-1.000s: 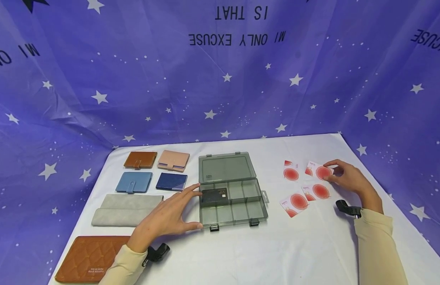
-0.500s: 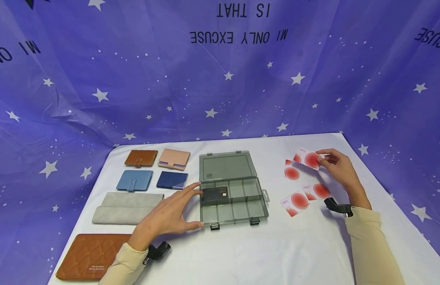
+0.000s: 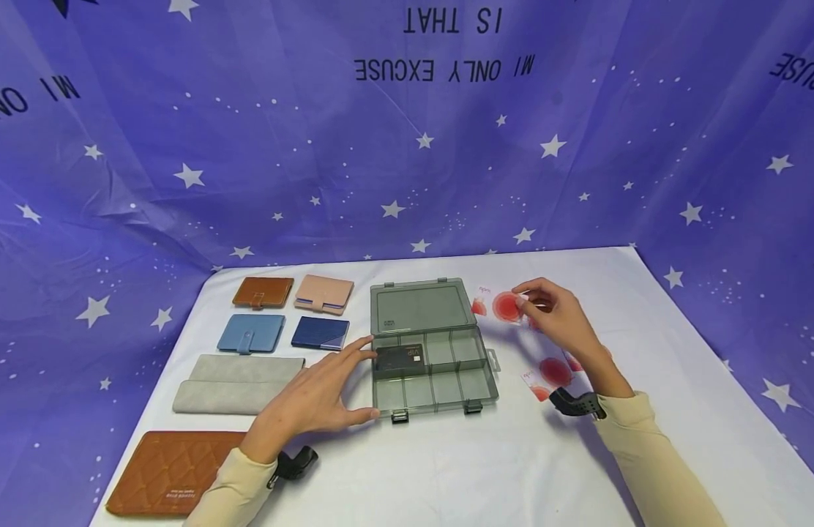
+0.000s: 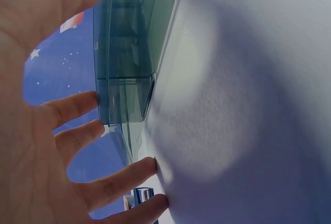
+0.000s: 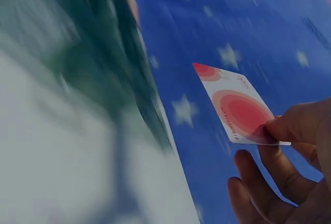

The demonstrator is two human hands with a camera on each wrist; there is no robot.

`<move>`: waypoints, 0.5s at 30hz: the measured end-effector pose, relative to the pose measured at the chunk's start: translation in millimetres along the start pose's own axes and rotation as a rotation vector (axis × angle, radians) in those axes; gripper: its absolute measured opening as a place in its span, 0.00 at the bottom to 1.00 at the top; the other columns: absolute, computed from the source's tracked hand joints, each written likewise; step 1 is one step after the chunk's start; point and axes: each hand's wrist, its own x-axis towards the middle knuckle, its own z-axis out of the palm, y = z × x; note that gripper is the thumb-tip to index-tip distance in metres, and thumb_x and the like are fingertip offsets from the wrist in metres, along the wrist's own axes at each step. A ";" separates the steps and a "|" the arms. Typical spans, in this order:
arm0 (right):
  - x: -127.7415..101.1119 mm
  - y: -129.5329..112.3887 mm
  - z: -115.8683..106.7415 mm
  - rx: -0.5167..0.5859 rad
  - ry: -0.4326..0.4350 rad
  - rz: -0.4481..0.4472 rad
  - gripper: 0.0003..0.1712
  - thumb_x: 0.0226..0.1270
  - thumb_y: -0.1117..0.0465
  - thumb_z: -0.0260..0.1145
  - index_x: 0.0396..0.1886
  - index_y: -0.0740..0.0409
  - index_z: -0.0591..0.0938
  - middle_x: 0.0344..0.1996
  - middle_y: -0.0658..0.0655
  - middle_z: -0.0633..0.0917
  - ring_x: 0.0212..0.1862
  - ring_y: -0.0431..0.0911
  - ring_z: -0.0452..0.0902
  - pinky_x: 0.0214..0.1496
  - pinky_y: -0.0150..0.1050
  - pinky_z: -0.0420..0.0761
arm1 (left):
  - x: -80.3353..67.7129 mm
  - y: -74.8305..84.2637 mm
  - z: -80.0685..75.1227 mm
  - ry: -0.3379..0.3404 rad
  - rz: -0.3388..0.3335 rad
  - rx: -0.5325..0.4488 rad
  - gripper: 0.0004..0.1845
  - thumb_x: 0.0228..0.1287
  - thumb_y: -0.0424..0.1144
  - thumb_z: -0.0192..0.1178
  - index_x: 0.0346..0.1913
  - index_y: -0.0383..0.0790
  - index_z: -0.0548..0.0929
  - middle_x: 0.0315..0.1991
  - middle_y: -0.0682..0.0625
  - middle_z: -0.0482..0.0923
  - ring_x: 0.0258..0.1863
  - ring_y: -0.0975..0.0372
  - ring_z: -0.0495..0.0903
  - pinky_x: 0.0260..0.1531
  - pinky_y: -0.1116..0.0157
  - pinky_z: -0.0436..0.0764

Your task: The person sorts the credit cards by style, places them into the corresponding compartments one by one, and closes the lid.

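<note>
My right hand [image 3: 561,315] pinches a white card [image 3: 498,304] with red circles between thumb and fingers, held up to the right of the divided plastic box [image 3: 423,309]. In the right wrist view the card [image 5: 240,111] tilts clear of the table. The grey see-through box lies with its lid folded back. A black VIP card [image 3: 399,359] lies in its upper left part. With fingers spread, my left hand [image 3: 311,395] touches the box's left side; the left wrist view has thumb and fingertips against its wall [image 4: 126,38].
More red-and-white cards [image 3: 553,372] lie on the right, partly hidden by my right arm. At left are a brown wallet [image 3: 262,292], a pink one [image 3: 324,293], a light blue one [image 3: 251,333], a navy card holder [image 3: 320,332], a grey pouch [image 3: 236,384] and a quilted brown case [image 3: 176,472].
My right hand has lifted the card off the table at right and carried it left toward the box. The left hand has stayed at the box.
</note>
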 end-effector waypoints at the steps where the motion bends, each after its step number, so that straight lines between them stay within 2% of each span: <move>1: -1.8 -5.5 9.0 0.015 -0.025 -0.004 0.12 0.76 0.64 0.72 0.56 0.62 0.87 0.41 0.62 0.91 0.42 0.36 0.88 0.45 0.26 0.83 | -0.2 0.0 0.0 -0.002 0.000 0.001 0.51 0.59 0.69 0.73 0.80 0.50 0.71 0.87 0.53 0.56 0.74 0.46 0.74 0.54 0.33 0.82; 8: -23.3 -41.6 69.0 0.089 -0.184 -0.067 0.09 0.74 0.66 0.72 0.51 0.55 0.89 0.42 0.54 0.91 0.41 0.46 0.88 0.46 0.34 0.87 | 0.1 -0.7 -0.3 -0.004 0.008 -0.001 0.50 0.60 0.69 0.73 0.80 0.49 0.71 0.87 0.52 0.56 0.73 0.45 0.75 0.55 0.35 0.83; 15: -45.9 -58.2 107.2 0.037 -0.299 -0.138 0.07 0.74 0.64 0.73 0.47 0.49 0.88 0.37 0.46 0.90 0.36 0.39 0.87 0.42 0.36 0.88 | 0.1 -1.2 -1.2 -0.001 0.019 -0.005 0.50 0.59 0.68 0.74 0.80 0.48 0.71 0.86 0.52 0.57 0.73 0.45 0.75 0.57 0.37 0.83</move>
